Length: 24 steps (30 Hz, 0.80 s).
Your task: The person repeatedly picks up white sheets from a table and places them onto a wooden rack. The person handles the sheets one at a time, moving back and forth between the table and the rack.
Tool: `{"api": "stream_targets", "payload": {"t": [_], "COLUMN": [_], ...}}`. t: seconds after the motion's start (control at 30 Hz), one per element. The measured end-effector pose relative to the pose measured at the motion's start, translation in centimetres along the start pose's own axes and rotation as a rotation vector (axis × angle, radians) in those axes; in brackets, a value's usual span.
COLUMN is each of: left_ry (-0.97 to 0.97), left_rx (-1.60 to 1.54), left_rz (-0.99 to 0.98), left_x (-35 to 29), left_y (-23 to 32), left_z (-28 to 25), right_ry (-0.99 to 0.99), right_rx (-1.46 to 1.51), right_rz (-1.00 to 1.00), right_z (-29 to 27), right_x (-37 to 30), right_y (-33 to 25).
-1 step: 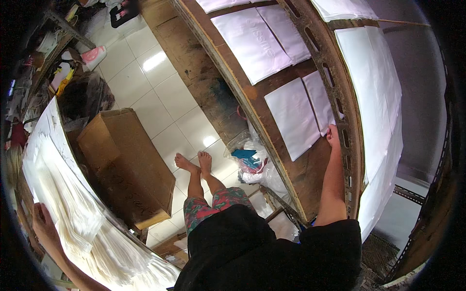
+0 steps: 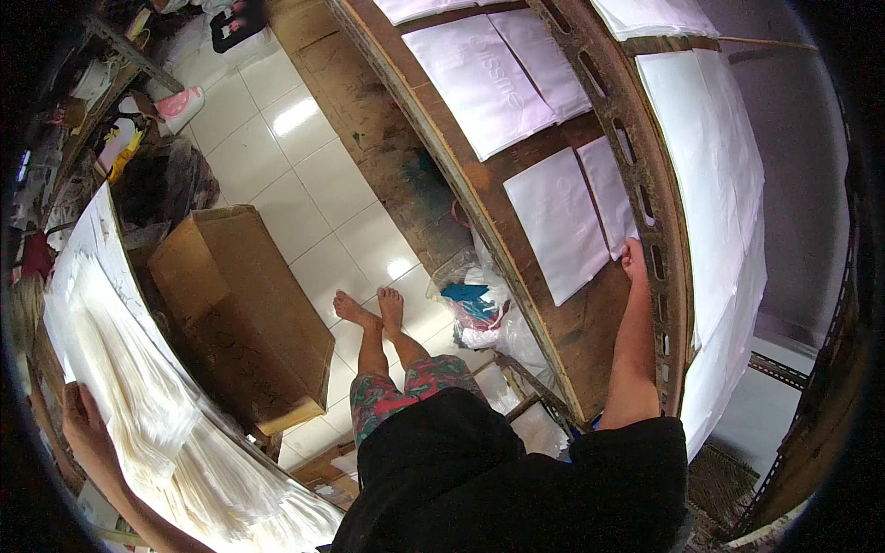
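At the far left, my left hand is at the outer edge of a thick, fanned stack of thin white sheets. Its fingers are bent together, and what they hold, if anything, is hidden. Stretched out to the right, my right hand is closed at the near corner of a flat white sheet, pinching it there. Beside that strip lies a wider white piece with faint print, a dark gap between the two. Beyond them on the brown board lies another white printed piece.
A slotted metal rail runs along the board, with white sheets draped beyond it. A cardboard box stands on the tiled floor, left of my bare feet. A clear plastic bag of scraps sits by the board.
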State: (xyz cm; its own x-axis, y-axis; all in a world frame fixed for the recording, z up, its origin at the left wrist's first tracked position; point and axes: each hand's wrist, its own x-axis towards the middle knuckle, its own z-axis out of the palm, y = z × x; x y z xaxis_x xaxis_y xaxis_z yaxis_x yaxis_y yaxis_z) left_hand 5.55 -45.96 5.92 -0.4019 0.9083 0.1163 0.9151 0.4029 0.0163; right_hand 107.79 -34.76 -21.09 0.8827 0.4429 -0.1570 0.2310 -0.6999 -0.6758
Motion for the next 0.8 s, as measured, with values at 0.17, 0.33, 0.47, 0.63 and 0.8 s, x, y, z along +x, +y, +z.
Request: {"api": "stream_targets", "payload": {"t": [0.17,0.33,0.47,0.63,0.8], "left_ry": [-0.055,-0.052,-0.127,-0.171,-0.234], "left_rx": [-0.305,-0.418,-0.514,-0.57,-0.582], "left_rz": [0.031,-0.01,0.271,0.523,0.619], "left_x": [-1.9,-5.0,-7.0,-11.4,-15.4], "left_y": [9.0,18.1,24.3,31.6,34.9], "left_z": [-2.0,-2.7,-1.3,6.4,9.9], "right_ry": [0.029,0.117,0.057,-1.102,-1.28], "right_rx": [0.043,0.117,0.196,0.171,0.195], "right_rz": [-0.014,-0.108,-0.265,-0.14,-0.288], "right_z": [0.2,-0.4,0.5,2.2,6.6], "right_x": [-0.2,-1.7,-12.3,-37.9,-47.9], "right_y": [-0.4,-2.0,-7.3,-18.1,-17.2]}}
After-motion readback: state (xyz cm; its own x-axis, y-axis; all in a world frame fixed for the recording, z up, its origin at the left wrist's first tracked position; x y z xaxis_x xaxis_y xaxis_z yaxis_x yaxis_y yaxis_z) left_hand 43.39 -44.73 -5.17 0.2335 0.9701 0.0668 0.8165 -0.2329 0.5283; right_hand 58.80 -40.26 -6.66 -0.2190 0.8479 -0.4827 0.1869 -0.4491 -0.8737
